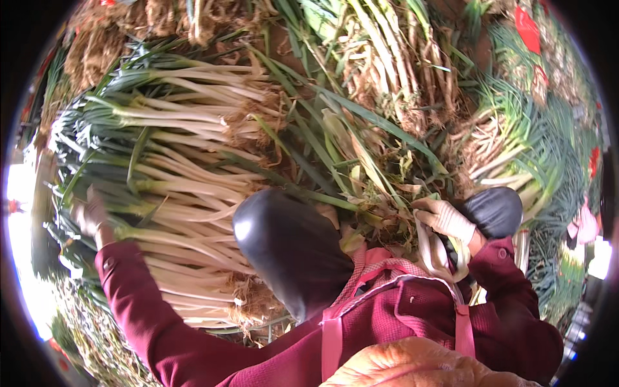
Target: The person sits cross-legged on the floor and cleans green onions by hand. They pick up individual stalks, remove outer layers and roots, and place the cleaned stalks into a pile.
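My left hand, in a light glove and blurred, reaches to the green tops of a wide pile of long-stemmed green onions. Whether its fingers grip any leaves cannot be made out. The pile lies with white stems and rooty ends towards the middle. My right hand, in a pale striped glove, is beside my right knee with its fingers curled around a pale, peeled leaf strip. The strip hangs down across my lap. Just left of that hand lie loose leaf scraps.
My dark-covered knees frame the scraps. Unsorted onions with brown dry skins lie ahead. More green onions spread along the right, with a red plastic piece at upper right. Long loose leaves cross the ground ahead.
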`<action>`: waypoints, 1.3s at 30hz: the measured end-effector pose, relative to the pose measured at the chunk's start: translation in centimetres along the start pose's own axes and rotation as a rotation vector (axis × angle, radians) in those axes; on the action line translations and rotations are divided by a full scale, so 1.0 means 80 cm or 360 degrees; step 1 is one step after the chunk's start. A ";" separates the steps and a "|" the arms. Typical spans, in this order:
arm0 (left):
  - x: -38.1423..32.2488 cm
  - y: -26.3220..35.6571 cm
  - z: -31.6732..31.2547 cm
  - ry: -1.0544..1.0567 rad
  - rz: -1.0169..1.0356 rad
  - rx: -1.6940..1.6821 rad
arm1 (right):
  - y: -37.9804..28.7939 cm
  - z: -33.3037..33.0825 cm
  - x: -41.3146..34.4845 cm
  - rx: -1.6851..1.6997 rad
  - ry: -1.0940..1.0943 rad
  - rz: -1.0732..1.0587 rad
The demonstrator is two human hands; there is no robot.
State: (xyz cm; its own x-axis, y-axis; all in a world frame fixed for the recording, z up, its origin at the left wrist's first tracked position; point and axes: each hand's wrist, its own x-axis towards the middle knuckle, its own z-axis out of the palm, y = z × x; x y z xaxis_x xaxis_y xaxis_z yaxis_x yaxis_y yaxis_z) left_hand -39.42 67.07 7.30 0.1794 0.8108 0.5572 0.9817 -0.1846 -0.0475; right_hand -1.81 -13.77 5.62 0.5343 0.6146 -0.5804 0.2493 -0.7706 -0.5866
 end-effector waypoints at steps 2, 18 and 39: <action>0.056 -0.081 0.013 -0.0351 -0.0451 0.0479 | -0.013 -0.013 0.002 0.0080 -0.0081 -0.0088; -0.318 0.662 -0.105 -0.1176 0.1719 -0.1209 | -0.053 -0.137 0.120 -0.0648 -0.0136 -0.0625; -0.605 0.783 0.025 -0.1761 0.0170 -0.1763 | 0.001 -0.145 0.029 -0.1387 -0.0041 -0.0748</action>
State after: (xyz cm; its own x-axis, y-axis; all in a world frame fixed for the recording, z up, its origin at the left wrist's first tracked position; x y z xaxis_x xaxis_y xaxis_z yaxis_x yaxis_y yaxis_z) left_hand 13.52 17.38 -24.28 0.6865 0.6652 -0.2935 0.5171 -0.1629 0.8403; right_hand 8.82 -14.33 10.75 0.2134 0.8852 -0.4133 0.9442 -0.2955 -0.1453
